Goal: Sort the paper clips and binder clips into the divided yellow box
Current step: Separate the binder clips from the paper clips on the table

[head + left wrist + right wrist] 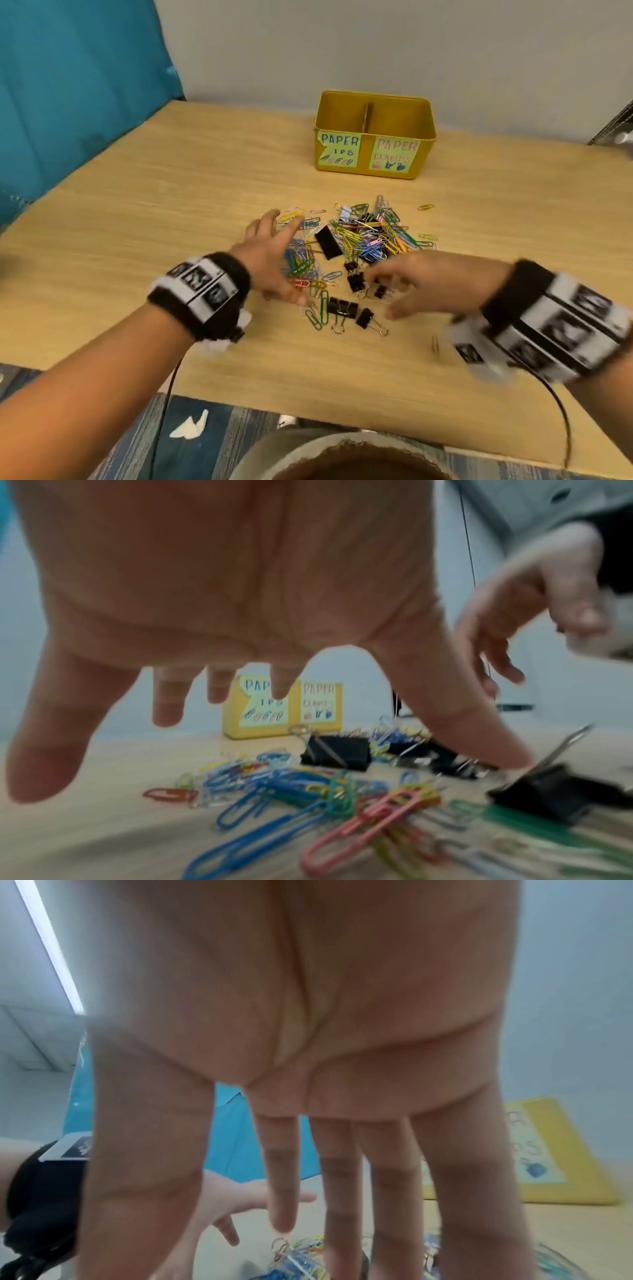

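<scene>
Pile: the paper clips [363, 236] and binder clips [356, 281] lie mixed in one heap on the worktop [171, 205], between me and the yellow box [375, 132], which stands well apart at the far side.
Box: two compartments split by a divider, the left one labelled for paper clips, the right one for clamps; I can see nothing inside either from here.
Left hand: my left hand [270, 253] hovers over the coloured clips on the heap's left, fingers [167, 696] spread apart and holding nothing.
Right hand: my right hand [435, 281] reaches over the small black binder clips at the near edge, fingers [281, 1172] straight and apart, nothing gripped yet.
Risk, tangling: the wire clips look hooked through each other, so I judge that lifting one may drag a chain along, perhaps with a binder clip caught in it.
Risk, wrong side: a mixed handful could land in the wrong compartment.
Risk, scatter: sweeping fast could push loose clips, like the orange one [425, 207] lying apart, toward the worktop's edge.
Risk, carry: the box is far enough that small clips may slip from a loose pinch.
</scene>
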Available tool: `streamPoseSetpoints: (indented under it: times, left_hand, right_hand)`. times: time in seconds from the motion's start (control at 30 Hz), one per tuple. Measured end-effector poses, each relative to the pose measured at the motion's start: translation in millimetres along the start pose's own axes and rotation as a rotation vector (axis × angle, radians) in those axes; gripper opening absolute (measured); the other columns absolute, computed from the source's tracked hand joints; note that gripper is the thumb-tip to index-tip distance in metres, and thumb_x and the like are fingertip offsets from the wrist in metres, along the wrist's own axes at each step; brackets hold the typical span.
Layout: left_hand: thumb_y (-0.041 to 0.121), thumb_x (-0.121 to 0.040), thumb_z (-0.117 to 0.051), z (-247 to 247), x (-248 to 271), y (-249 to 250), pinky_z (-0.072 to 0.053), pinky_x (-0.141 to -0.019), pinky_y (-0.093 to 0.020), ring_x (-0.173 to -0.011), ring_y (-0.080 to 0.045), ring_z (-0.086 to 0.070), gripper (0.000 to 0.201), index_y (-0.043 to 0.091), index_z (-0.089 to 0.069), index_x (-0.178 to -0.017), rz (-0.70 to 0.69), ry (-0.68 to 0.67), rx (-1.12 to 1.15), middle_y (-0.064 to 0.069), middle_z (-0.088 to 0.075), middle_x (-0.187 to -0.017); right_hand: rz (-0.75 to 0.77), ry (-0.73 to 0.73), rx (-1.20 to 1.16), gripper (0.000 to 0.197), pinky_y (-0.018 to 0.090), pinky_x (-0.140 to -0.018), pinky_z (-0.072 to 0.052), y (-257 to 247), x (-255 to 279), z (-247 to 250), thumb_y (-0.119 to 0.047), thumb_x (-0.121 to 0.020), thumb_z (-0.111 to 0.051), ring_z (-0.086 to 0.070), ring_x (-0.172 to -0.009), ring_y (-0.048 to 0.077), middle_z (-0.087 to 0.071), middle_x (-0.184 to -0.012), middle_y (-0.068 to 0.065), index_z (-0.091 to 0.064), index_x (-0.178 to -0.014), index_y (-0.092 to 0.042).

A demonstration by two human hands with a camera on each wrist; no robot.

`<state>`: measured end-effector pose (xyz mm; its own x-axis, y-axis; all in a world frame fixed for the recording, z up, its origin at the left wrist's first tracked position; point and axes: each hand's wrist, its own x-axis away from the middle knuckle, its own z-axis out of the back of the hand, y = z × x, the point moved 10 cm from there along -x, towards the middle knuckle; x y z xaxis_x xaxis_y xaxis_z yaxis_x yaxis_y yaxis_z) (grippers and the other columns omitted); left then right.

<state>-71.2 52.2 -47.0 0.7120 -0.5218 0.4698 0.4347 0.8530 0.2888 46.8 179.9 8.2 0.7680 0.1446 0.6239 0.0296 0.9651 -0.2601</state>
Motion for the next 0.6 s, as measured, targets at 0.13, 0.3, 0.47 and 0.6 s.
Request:
streamPoseSetpoints:
  times: [0.13,0.3,0.47,0.6]
  left_hand:
    - [0.055,-0.046,-0.083,-4.2,-38.1,6.4,-0.011,-0.114,-0.062,-0.143,-0.037,0.021,0.144,0.038,0.021,-0.144,0.085,-0.102,-0.181,-0.005,0.034,-0.153]
    - [0.049,-0.048,-0.085,-0.8,-57.4,7.3,-0.032,-0.108,-0.057,-0.138,-0.039,-0.017,0.126,0.037,-0.009,-0.148,0.087,-0.112,-0.252,-0.012,-0.012,-0.153]
    - [0.022,-0.067,-0.080,-0.6,-57.6,11.9,-0.045,-0.099,-0.045,-0.120,-0.036,-0.043,0.089,0.028,-0.031,-0.141,0.088,-0.075,-0.101,-0.014,-0.033,-0.134]
    - [0.008,-0.084,-0.058,-3.2,-61.4,26.8,-0.047,-0.089,-0.040,-0.111,-0.037,-0.052,0.050,0.011,-0.040,-0.130,0.076,0.018,-0.078,-0.018,-0.041,-0.128]
  right_hand:
    - [-0.025,0.117,0.033,0.087,0.037,-0.107,-0.037,-0.6,-57.4,41.9,-0.039,-0.076,-0.071,-0.041,-0.131,0.025,-0.035,-0.148,0.008,-0.022,-0.147,-0.028]
    - [-0.198,0.289,-0.047,0.073,0.039,-0.103,-0.041,69.5,-104.1,67.4,-0.037,-0.081,-0.066,-0.047,-0.124,0.031,-0.037,-0.142,0.015,-0.032,-0.144,-0.027]
    - [-0.235,0.200,-0.010,0.090,0.048,-0.109,-0.036,95.1,-118.0,48.1,-0.058,-0.067,-0.070,-0.040,-0.129,0.037,-0.035,-0.140,0.015,-0.031,-0.144,-0.033]
    - [-0.194,0.293,-0.117,0.066,0.033,-0.095,-0.044,86.9,-121.2,53.1,-0.033,-0.072,-0.075,-0.054,-0.114,0.032,-0.046,-0.130,0.015,-0.048,-0.131,-0.019]
